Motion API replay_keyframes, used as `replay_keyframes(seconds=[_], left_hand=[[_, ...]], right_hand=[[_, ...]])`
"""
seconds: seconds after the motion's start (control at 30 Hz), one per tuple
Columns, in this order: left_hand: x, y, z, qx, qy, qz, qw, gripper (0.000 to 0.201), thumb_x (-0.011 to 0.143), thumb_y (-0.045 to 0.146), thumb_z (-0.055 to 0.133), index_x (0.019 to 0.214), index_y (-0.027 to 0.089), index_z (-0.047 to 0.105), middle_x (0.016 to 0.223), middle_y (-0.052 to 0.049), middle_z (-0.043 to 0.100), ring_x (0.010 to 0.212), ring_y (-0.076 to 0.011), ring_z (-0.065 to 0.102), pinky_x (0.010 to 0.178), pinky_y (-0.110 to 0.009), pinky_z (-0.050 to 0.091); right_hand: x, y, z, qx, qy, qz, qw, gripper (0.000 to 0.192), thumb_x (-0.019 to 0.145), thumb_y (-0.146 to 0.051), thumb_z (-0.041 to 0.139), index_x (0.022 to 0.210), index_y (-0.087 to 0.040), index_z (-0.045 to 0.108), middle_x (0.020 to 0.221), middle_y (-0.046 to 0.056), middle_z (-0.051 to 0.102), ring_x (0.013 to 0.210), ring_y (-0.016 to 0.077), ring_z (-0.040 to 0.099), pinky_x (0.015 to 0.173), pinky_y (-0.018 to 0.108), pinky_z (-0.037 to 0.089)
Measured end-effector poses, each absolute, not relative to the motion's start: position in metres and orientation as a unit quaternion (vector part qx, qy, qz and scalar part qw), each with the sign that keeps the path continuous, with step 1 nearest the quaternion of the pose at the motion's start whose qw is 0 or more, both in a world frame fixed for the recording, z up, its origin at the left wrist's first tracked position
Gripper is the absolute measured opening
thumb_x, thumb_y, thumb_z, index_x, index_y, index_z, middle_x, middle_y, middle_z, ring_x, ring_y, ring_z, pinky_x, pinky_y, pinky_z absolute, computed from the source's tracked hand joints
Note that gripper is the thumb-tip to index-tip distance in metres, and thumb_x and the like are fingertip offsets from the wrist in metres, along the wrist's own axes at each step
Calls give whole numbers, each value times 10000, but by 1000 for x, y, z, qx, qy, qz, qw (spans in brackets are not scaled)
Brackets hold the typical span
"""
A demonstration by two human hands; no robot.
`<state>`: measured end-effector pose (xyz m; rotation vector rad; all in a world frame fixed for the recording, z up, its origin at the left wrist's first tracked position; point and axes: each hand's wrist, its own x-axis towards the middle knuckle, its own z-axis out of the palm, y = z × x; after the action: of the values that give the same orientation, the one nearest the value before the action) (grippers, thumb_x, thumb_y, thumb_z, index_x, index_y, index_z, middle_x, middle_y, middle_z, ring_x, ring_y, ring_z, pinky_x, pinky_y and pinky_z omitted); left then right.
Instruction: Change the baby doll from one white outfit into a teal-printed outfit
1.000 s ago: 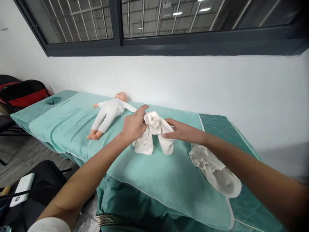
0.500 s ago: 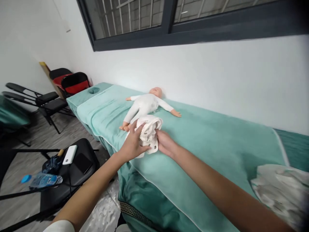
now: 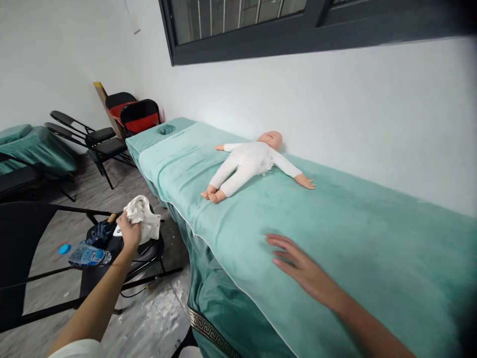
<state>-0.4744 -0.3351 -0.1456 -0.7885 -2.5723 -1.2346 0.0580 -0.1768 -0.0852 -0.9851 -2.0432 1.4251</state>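
The left hand (image 3: 129, 232) grips the cloth (image 3: 144, 217), which looks light, soft and limp, best held by a bunched fold, while the right hand's (image 3: 301, 266) fingers spread loosely, holding nothing.

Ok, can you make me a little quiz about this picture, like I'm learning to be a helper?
1. Which hand is holding the white cloth?
2. True or false: the doll is sitting upright on the green bed cover.
3. Fill in the gap: the clear bottle has a ____ cap.

Key:
1. The left hand; the right hand holds nothing.
2. False: it is lying down with its arms spread out.
3. Blue.
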Motion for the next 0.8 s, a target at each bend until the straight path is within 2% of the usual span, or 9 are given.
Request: replay_keyframes(seconds=[0.1, 0.17, 0.23, 0.33, 0.47, 0.57, 0.67, 0.7, 0.8], left_hand=[[-492, -358, -179, -176, -921, -340, 69, 689, 789, 221, 593, 1455, 228, 420, 1433, -150, 361, 1153, -284, 546, 1030, -471, 436], [-493, -370, -199, -168, -941, -289, 53, 732, 783, 255, 610, 1480, 238, 391, 1472, -175, 351, 1197, -335, 536, 1013, -507, 438], [-491, -377, -214, -173, -949, -262, 28, 756, 776, 305, 635, 1481, 196, 388, 1440, -211, 413, 1249, -392, 505, 1028, -553, 412], [-491, -379, -225, -168, -955, -243, -1, 742, 785, 373, 624, 1456, 141, 405, 1350, -247, 512, 1259, -442, 503, 1023, -607, 395], [-492, -374, -221, -167, -952, -241, 84, 666, 724, 393, 640, 1341, 194, 486, 1470, -226, 450, 1356, -490, 417, 1026, -715, 340], [-478, -365, -213, -250, -910, -291, 158, 605, 716, 372, 604, 1297, 264, 477, 1510, -102, 449, 1390, -445, 414, 1078, -739, 311], [-436, -346, -204, -377, -839, -358, 162, 577, 761, 396, 576, 1321, 366, 442, 1500, 37, 463, 1414, -352, 423, 1147, -655, 361], [-414, -338, -200, -404, -819, -377, 155, 572, 778, 401, 574, 1334, 384, 441, 1493, 49, 468, 1419, -340, 418, 1167, -642, 355], [-329, -313, -182, -481, -746, -444, 123, 525, 810, 386, 580, 1327, 359, 490, 1423, -20, 517, 1374, -376, 455, 1138, -651, 392]], right_hand=[[118, -183, -97, -473, -697, 451, 296, 434, 828, -592, 633, 1148, -303, 687, 1362, 75, 625, 1247, 319, 607, 1025, 472, 549], [148, -191, -99, -531, -672, 403, 322, 459, 788, -634, 637, 1117, -318, 696, 1241, 74, 698, 1132, 335, 673, 967, 500, 581], [168, -202, -99, -565, -659, 372, 329, 456, 776, -652, 627, 1086, -326, 701, 1153, 72, 731, 1030, 340, 711, 924, 523, 596], [181, -219, -100, -579, -667, 337, 326, 400, 795, -635, 607, 1011, -313, 708, 1119, 76, 736, 1021, 341, 710, 929, 531, 587], [182, -238, -107, -576, -702, 276, 315, 325, 837, -570, 588, 989, -309, 705, 1147, 69, 716, 1044, 327, 695, 956, 534, 563], [179, -249, -113, -566, -724, 237, 314, 260, 889, -495, 558, 1023, -313, 688, 1197, 63, 687, 1092, 308, 671, 971, 524, 551], [177, -258, -116, -564, -742, 167, 322, 219, 929, -404, 531, 1086, -309, 651, 1275, 75, 641, 1180, 305, 616, 1009, 540, 521], [178, -260, -116, -566, -746, 131, 325, 219, 935, -378, 526, 1108, -300, 636, 1301, 86, 623, 1218, 310, 589, 1031, 553, 501], [188, -269, -108, -600, -730, -1, 327, 269, 941, -335, 512, 1191, -266, 581, 1384, 127, 559, 1357, 345, 470, 1114, 616, 391]])
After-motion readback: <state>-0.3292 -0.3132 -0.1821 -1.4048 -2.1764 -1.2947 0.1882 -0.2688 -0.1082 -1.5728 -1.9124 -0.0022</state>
